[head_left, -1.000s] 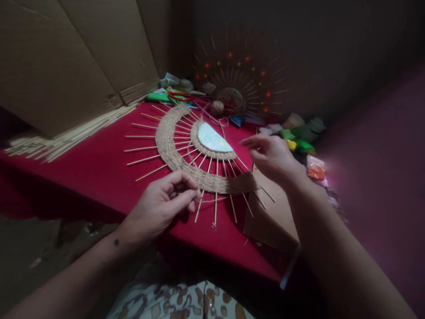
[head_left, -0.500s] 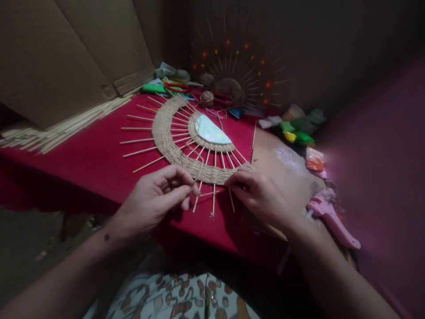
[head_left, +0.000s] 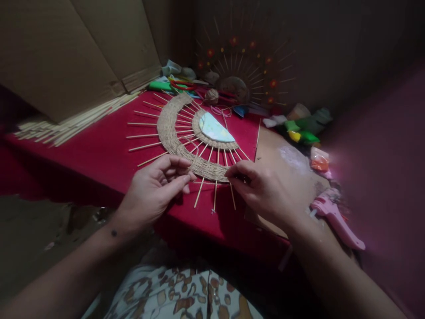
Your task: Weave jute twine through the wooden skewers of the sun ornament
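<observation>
On red cloth (head_left: 96, 141), woven arc (head_left: 167, 126), spoked

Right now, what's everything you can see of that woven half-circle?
The woven half-circle lies mostly on the red cloth, with thin pale sticks poking out like sun rays. Two curved tan bands, woven like twine, curve around a pale blue half-moon centre. The right hand seems to touch the wider outer band, hiding its right end; the left hand's contact is unclear.
</observation>
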Available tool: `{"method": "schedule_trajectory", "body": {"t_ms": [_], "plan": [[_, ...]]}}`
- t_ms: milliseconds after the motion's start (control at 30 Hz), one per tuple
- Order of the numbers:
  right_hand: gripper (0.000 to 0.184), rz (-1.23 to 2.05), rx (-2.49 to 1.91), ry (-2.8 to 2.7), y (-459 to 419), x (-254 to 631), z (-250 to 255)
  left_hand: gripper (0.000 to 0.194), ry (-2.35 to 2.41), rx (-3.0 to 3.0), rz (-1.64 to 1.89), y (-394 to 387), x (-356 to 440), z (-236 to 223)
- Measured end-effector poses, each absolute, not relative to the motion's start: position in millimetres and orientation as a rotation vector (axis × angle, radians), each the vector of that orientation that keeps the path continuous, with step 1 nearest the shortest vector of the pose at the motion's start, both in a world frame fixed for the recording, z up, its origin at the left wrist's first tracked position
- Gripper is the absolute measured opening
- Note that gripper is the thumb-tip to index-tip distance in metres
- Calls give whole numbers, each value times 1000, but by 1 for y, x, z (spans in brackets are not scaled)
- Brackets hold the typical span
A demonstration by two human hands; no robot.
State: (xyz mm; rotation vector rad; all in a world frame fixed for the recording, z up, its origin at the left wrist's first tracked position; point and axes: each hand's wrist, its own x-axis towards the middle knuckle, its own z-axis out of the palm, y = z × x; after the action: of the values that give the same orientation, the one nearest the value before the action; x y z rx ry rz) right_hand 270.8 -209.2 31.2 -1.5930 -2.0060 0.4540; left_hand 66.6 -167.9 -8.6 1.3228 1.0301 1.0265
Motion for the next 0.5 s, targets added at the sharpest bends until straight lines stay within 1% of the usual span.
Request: {"method": "schedule_trajectory", "body": {"t_ms": [167,367,500], "plan": [[14,441,-1590,-2186,-197,251,30,24,1146,1576,1101,-171,63,-16],[23,453,-1594,-2369,-182,245,19,26,1274,1810,1064,-176,55,-21],[25,314,-1517,-2637,-178,245,22,29,1270,1769,1035,-183,52,-23]]}}
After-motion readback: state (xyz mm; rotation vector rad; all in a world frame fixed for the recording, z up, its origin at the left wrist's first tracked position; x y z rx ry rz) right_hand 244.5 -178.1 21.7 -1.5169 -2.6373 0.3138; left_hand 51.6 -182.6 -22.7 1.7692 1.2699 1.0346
